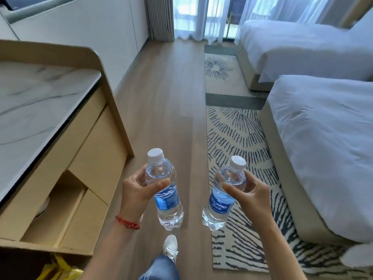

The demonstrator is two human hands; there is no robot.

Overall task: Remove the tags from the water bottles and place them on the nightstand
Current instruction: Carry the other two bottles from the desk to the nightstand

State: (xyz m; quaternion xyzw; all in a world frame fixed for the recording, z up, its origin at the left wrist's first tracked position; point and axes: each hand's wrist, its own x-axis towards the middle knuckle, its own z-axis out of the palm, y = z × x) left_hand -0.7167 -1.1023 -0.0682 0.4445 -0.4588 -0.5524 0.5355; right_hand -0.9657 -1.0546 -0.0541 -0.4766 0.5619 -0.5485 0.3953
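Overhead, head view: a person walks through a hotel room with one water bottle in each hand.
Left hand (137,190): its grip is wrapped around the shoulder of the left bottle (164,190), thumb across the front, fingers behind; a red bead bracelet (127,222) circles the wrist.
Left bottle: clear plastic with a white cap (155,155) and a blue label (167,200), held nearly upright over the wooden floor (167,102), base toward the camera.
Right hand (252,194): its grip is curled around the upper part of the right bottle (223,196), thumb in front above the label, fingers round the far side.
Right bottle: clear, white-capped, with a blue Aquafina label (219,205), tilted so that the cap leans right; it hangs over the near edge of the rug (240,142).
Bottles together: side by side, apart, not touching.
Tags: I cannot tell whether any hang on the necks.
Desk (40,102): on the left, marble-patterned top with light wood drawers beneath.
Beds (323,118): two on the right, white bedding, one near and one far.
Rug: cream with dark streaks, lying between floor and beds.
Far end: sheer curtains (201,17) over a window.
Below: a jeans-clad leg (161,267) and a white sneaker (170,247) on the floor.
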